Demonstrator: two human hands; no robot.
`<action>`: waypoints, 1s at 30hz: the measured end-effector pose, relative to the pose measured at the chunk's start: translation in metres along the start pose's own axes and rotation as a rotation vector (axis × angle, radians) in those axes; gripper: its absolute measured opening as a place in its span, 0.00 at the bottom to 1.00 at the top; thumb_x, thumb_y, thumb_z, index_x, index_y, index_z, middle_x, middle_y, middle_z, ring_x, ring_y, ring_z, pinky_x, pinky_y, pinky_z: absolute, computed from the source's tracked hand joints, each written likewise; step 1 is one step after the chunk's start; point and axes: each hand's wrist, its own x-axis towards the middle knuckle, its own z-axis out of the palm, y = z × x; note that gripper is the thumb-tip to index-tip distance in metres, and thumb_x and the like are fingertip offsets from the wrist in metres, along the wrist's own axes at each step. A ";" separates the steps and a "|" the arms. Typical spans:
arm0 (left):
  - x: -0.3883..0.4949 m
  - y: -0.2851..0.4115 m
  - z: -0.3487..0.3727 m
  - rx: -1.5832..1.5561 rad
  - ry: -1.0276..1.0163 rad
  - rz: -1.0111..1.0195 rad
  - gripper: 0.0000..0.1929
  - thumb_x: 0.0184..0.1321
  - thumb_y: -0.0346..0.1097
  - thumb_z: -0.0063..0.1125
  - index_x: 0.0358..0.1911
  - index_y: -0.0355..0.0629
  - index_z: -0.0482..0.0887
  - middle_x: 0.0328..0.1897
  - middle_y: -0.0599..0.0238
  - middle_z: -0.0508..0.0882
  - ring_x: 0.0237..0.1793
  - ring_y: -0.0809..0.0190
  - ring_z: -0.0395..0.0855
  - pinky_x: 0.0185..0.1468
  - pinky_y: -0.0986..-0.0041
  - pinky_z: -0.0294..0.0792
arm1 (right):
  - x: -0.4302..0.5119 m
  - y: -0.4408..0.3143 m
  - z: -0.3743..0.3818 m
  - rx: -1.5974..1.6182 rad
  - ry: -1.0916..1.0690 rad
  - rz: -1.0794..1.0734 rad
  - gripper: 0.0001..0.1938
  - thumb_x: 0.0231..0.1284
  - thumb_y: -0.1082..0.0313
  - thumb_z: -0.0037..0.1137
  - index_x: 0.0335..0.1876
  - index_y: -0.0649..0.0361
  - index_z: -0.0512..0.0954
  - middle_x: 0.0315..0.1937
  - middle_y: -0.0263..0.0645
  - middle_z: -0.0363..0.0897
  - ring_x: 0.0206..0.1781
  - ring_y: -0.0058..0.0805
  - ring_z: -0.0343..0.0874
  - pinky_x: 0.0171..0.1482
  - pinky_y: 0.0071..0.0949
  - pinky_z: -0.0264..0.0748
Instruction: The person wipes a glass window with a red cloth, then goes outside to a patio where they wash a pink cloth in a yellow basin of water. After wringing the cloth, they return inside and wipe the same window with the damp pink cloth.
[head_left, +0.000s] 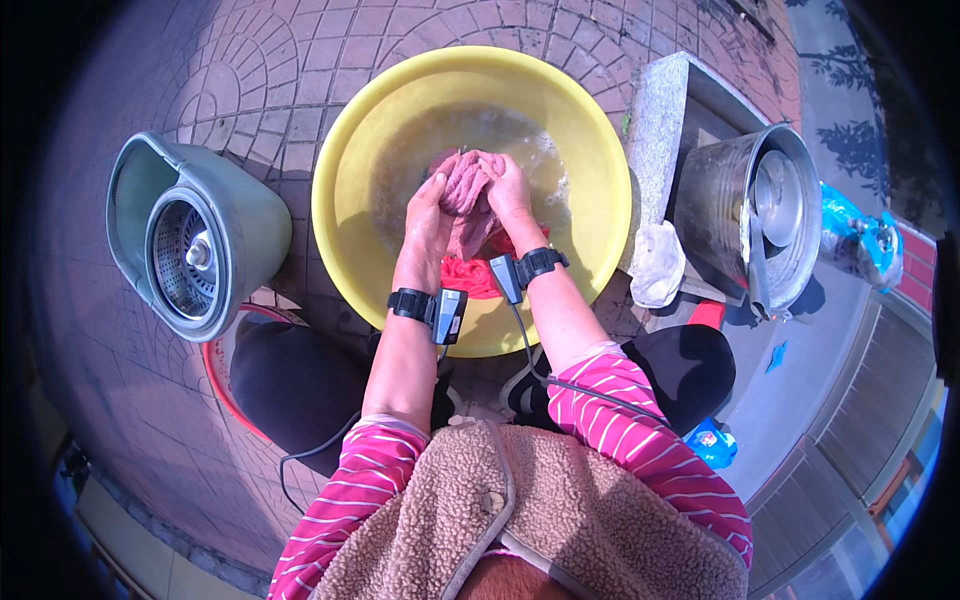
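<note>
Both my hands grip a bunched pink knitted cloth (466, 187) above the water inside a large yellow plastic basin (352, 225). My left hand (427, 214) holds its left side, and my right hand (511, 193) has its fingers folded over the right side. The lower end of the cloth hangs between my wrists. Beneath it, a bright red cloth (471, 279) lies against the near side of the basin, partly covered by my forearms and the pink cloth. Cloudy water (420, 142) with some suds fills the bottom of the basin.
Left of the basin stands a pale green mop bucket (247, 225) with a metal spin basket (180, 251). A red-rimmed basin (214, 367) sits behind my left knee. On the right are a stone trough (660, 127), a metal bucket (712, 195), a whitish rag (658, 266) and a blue plastic bag (862, 232).
</note>
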 end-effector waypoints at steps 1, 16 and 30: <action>-0.001 0.002 0.000 0.104 0.076 0.010 0.20 0.74 0.36 0.47 0.65 0.38 0.74 0.62 0.55 0.81 0.61 0.58 0.79 0.66 0.63 0.71 | 0.014 0.018 -0.015 0.026 0.046 0.066 0.18 0.60 0.50 0.63 0.42 0.59 0.78 0.37 0.50 0.84 0.44 0.52 0.83 0.46 0.44 0.77; 0.008 -0.009 -0.006 -0.359 0.114 -0.076 0.14 0.72 0.31 0.49 0.58 0.37 0.79 0.42 0.62 0.85 0.41 0.62 0.82 0.47 0.71 0.77 | -0.051 -0.079 0.009 -0.179 -0.111 -0.228 0.12 0.53 0.58 0.65 0.37 0.57 0.79 0.38 0.51 0.84 0.38 0.51 0.85 0.42 0.44 0.81; 0.008 -0.011 -0.009 0.003 0.112 -0.008 0.18 0.74 0.33 0.44 0.64 0.39 0.75 0.58 0.60 0.83 0.56 0.59 0.81 0.65 0.69 0.70 | -0.006 0.011 -0.001 0.007 -0.087 0.040 0.25 0.57 0.42 0.66 0.41 0.61 0.81 0.36 0.51 0.84 0.41 0.54 0.83 0.44 0.43 0.77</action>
